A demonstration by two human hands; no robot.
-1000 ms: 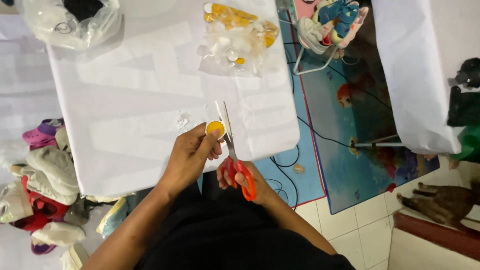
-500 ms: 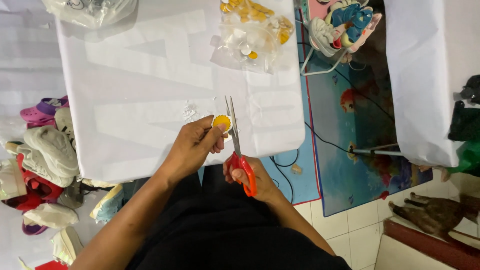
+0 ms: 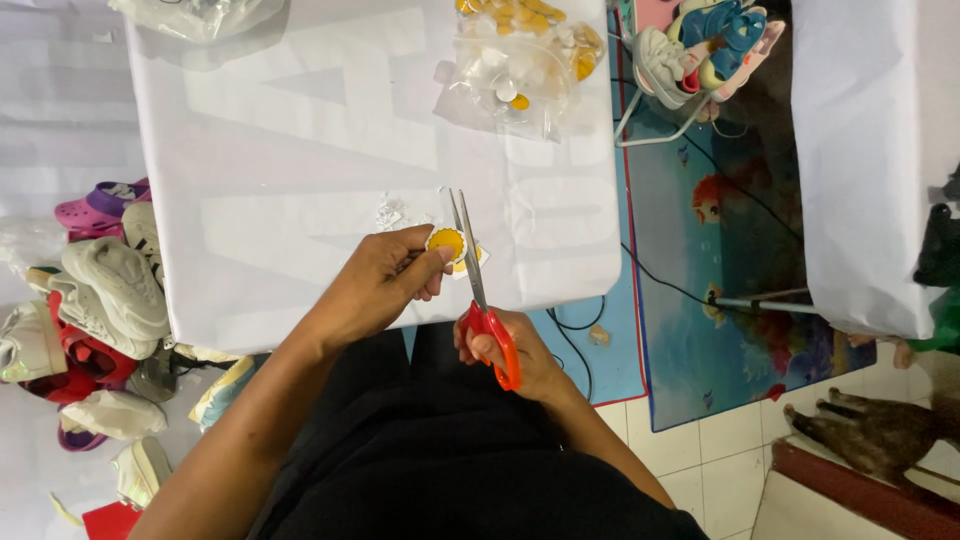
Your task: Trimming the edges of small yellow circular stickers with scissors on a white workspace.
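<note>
Scissors (image 3: 478, 290) shifted right; left hand (image 3: 385, 285) fingers pinch yellow disc (image 3: 447, 244) (half hidden).

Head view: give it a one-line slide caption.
Left hand pinches a yellow round sticker while right hand cuts with red-handled scissors.

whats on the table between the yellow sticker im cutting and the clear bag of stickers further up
Bare white table cover in the head view; only the scissors tips poke up from the yellow sticker toward the clear bag.
</note>
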